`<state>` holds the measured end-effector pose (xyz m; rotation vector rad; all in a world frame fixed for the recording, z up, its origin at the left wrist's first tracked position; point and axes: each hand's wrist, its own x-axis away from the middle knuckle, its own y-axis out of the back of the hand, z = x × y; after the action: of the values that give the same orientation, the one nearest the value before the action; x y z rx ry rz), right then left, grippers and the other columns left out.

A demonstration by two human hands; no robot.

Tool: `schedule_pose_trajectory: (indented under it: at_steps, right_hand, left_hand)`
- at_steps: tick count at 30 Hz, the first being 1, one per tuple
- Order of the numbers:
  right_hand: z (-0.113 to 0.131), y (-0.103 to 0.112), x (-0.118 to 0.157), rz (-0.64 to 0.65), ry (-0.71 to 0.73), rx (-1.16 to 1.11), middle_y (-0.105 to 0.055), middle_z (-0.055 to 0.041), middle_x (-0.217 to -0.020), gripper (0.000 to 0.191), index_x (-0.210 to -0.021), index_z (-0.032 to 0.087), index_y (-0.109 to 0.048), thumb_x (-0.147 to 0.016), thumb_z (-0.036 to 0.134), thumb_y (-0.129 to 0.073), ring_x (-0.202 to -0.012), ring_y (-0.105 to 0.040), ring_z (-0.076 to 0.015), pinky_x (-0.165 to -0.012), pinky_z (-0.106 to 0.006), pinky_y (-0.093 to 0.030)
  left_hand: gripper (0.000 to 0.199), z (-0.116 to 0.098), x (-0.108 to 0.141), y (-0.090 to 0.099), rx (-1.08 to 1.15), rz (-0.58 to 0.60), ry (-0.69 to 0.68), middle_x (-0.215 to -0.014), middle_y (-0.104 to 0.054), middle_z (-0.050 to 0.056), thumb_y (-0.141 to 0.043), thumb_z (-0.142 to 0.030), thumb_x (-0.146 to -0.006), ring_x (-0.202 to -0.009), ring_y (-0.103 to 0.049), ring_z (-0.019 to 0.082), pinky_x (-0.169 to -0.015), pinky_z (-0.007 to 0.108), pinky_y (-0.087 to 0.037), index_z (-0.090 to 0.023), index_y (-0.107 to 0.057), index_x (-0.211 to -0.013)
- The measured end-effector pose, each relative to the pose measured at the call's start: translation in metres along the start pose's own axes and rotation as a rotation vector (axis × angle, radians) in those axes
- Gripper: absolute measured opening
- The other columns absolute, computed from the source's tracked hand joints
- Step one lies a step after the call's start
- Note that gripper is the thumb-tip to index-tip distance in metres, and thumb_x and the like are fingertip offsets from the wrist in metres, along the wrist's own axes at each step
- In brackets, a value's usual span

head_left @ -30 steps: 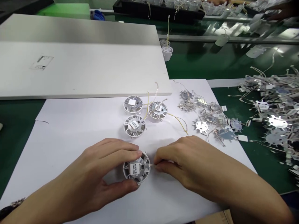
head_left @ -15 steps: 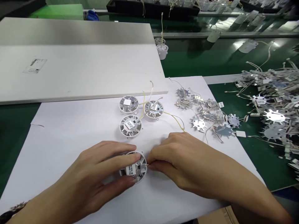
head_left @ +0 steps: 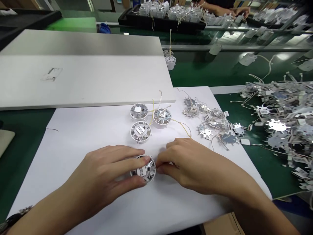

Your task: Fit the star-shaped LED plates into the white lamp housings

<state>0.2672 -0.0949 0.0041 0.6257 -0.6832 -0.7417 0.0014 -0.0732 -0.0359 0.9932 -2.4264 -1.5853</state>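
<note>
A round white housing with a silver finned plate and a label (head_left: pixel 148 170) rests on the white paper. My left hand (head_left: pixel 107 176) grips it from the left, fingers and thumb on its rim and top. At its right edge my right hand (head_left: pixel 178 160) is pinched on something thin, probably the wire, mostly hidden by the fingertips. Beyond the hands are several similar units: one at the back left (head_left: pixel 139 111), one nearer (head_left: pixel 141 131) and one to the right (head_left: pixel 162 117), with thin yellow and white wires.
Loose finned plates (head_left: pixel 205 130) lie on the paper's right side, a larger pile (head_left: pixel 278 124) farther right. A white board (head_left: pixel 85 71) spans the back left. Two housings (head_left: pixel 170 62) stand beside it. Behind are a black tray (head_left: pixel 161 21) and another person's hands (head_left: pixel 234 12).
The camera view has tilted up and shifted, bringing another person's hands into sight. Both my hands keep their places at the housing, with little visible change in hold.
</note>
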Motion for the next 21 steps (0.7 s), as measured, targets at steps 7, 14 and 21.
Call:
schedule_pose_trajectory:
  at_steps: [7,14,21]
  right_hand:
    - [-0.001,0.001,0.009,0.023,0.034,-0.034,-0.084,-0.0037,-0.101,0.025,-0.108,0.022,-0.087,-0.105,0.007,-0.067,-0.097,-0.075,-0.0253,-0.081,-0.031,-0.047]
    - [-0.007,-0.018,0.036,-0.139,-0.087,0.04,-0.082,-0.0066,-0.095,0.025,-0.099,0.02,-0.085,-0.109,0.012,-0.063,-0.09,-0.077,-0.0254,-0.079,-0.03,-0.05]
    - [-0.013,-0.021,0.059,-0.219,-0.13,0.146,-0.081,-0.0071,-0.11,0.022,-0.11,0.02,-0.084,-0.108,0.01,-0.064,-0.1,-0.076,-0.0279,-0.087,-0.037,-0.057]
  left_hand:
    - [0.028,0.006,0.006,-0.01,0.033,-0.04,-0.014,-0.121,-0.084,0.001,-0.051,-0.042,-0.118,-0.107,-0.081,0.022,-0.089,0.034,-0.062,-0.033,-0.075,-0.129]
    - [0.031,0.008,0.007,-0.019,0.022,-0.075,-0.092,-0.126,-0.082,0.002,-0.05,-0.049,-0.117,-0.112,-0.079,0.024,-0.097,0.036,-0.059,-0.033,-0.064,-0.14]
    - [0.028,0.006,0.004,-0.016,-0.009,-0.119,-0.143,-0.126,-0.083,0.003,-0.057,-0.041,-0.115,-0.108,-0.081,0.023,-0.093,0.033,-0.062,-0.031,-0.065,-0.14]
